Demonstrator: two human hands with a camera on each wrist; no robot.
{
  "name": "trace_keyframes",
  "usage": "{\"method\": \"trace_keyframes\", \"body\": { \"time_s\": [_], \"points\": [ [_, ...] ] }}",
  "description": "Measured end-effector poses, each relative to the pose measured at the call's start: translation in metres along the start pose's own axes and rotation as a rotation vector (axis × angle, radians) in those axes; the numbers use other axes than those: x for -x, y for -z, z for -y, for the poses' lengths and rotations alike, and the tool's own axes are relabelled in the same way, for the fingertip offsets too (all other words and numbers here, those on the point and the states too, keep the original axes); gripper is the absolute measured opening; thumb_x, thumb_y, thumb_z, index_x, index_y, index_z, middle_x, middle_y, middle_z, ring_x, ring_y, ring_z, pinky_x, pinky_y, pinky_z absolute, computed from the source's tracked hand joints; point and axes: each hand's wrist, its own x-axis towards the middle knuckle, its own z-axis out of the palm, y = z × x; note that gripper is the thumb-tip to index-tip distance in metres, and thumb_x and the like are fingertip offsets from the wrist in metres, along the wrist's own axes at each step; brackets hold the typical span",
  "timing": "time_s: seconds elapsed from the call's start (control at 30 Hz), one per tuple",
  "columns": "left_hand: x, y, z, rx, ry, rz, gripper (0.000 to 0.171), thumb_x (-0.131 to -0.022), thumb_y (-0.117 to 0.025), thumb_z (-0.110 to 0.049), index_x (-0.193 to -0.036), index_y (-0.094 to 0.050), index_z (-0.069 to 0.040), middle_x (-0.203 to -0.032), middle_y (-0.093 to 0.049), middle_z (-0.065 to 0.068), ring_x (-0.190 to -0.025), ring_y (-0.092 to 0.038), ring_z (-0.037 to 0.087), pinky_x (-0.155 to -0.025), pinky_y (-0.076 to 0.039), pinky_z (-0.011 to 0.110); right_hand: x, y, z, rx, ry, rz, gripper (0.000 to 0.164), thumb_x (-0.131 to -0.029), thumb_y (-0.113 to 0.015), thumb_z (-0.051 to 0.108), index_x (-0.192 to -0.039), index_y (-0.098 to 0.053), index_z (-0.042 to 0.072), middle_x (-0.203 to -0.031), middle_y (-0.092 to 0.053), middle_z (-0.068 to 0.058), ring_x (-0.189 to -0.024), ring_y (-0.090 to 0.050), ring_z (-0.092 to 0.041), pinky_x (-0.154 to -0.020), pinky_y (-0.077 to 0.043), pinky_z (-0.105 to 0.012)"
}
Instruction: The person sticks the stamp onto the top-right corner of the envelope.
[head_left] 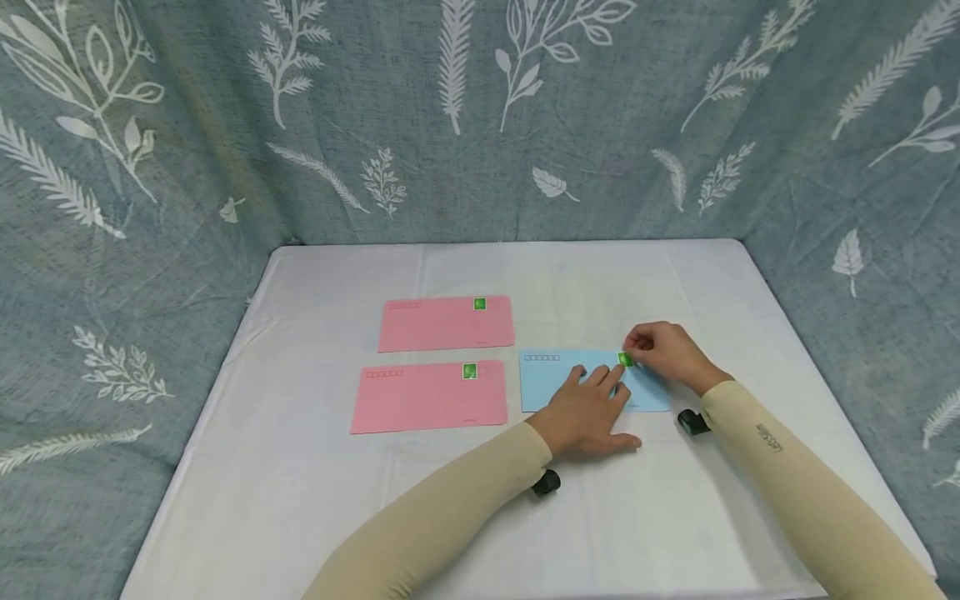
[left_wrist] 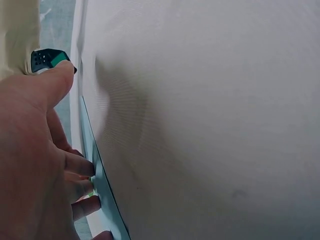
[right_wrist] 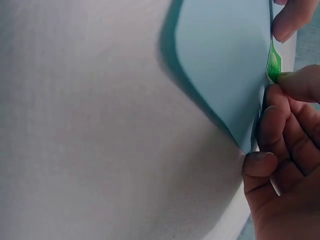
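A blue envelope (head_left: 543, 387) lies on the white table with a small green stamp (head_left: 625, 359) at its upper right. My right hand (head_left: 671, 354) pinches the stamp's edge between thumb and curled index finger. In the right wrist view the green stamp (right_wrist: 274, 64) bends up at the thumb, beside the blue envelope (right_wrist: 225, 55). My left hand (head_left: 588, 412) rests spread on the blue envelope, fingertips close to the stamp, its thumb out over the cloth. Several left fingers (left_wrist: 80, 165) touch the paper in the left wrist view.
Two pink envelopes lie to the left, the farther pink envelope (head_left: 435, 327) above the nearer pink envelope (head_left: 427, 404), each bearing a green stamp. A black wrist camera (head_left: 692, 422) sits under the right wrist. Patterned grey-green curtain (head_left: 517, 167) surrounds the table's back and sides.
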Motion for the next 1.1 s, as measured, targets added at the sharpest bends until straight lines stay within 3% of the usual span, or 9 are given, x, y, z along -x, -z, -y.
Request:
{"method": "trace_keyframes", "body": {
  "time_s": [0.53, 0.87, 1.1],
  "points": [
    [0.000, 0.003, -0.001, 0.010, 0.009, 0.016, 0.086, -0.102, -0.031, -0.085, -0.162, -0.046, -0.025, -0.178, -0.025, 0.001, -0.156, -0.028, 0.016, -0.122, -0.031, 0.047, -0.001, -0.003, 0.005, 0.014, -0.046, -0.002, 0.011, -0.103, -0.071, 0.010, -0.098, -0.077, 0.003, -0.087, -0.071, -0.005, -0.082, -0.064, -0.023, -0.079, -0.051, -0.041],
    [-0.005, 0.010, 0.003, 0.066, 0.017, 0.075, 0.090, -0.101, -0.031, -0.086, -0.167, -0.041, -0.026, -0.178, -0.025, -0.001, -0.158, -0.027, 0.017, -0.122, -0.030, 0.047, 0.003, -0.001, -0.003, -0.015, 0.010, -0.021, 0.002, -0.103, -0.072, 0.009, -0.103, -0.072, 0.007, -0.092, -0.070, -0.006, -0.086, -0.063, -0.025, -0.081, -0.050, -0.043],
    [-0.005, 0.010, 0.005, 0.099, 0.009, 0.070, 0.090, -0.101, -0.034, -0.086, -0.167, -0.041, -0.025, -0.178, -0.026, 0.000, -0.159, -0.027, 0.017, -0.123, -0.029, 0.048, 0.003, -0.004, -0.002, 0.026, 0.049, 0.013, 0.011, -0.104, -0.074, 0.013, -0.097, -0.074, 0.006, -0.084, -0.066, -0.003, -0.080, -0.060, -0.022, -0.077, -0.050, -0.039]
  ]
}}
